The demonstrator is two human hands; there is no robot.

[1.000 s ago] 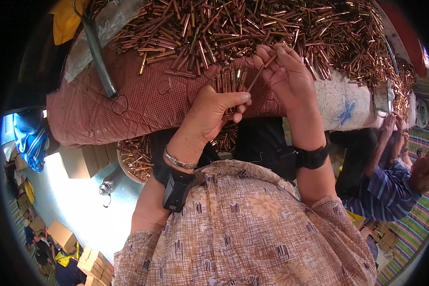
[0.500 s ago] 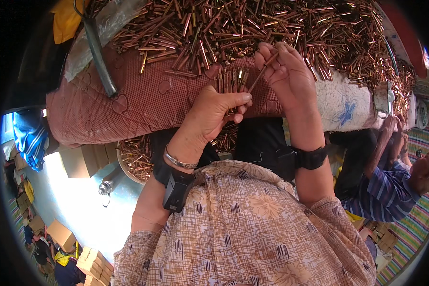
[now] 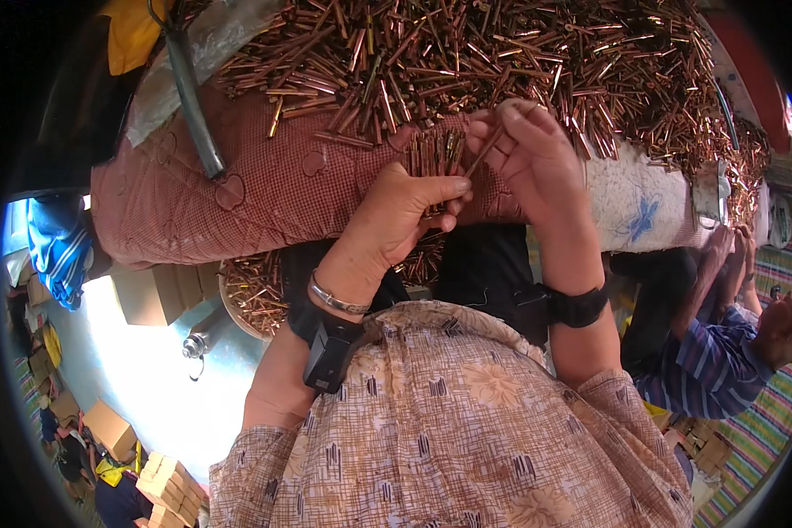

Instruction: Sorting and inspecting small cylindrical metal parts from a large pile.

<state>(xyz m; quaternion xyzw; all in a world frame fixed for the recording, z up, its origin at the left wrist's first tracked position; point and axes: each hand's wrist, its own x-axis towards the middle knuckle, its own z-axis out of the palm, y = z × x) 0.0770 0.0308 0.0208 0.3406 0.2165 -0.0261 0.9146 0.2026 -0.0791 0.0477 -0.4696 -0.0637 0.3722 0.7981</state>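
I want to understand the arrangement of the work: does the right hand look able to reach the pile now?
Probably yes: the pile spreads just beyond the right hand, and nothing seems to block it. However, its fingers hold a rod, which may hinder picking another.

The left hand [image 3: 398,208] gripped a bundle of copper-coloured rods [image 3: 434,153]; the right hand [image 3: 539,163] pinched a single rod [image 3: 483,157] beside it; a heap of similar rods [image 3: 475,57] lay beyond the hands.
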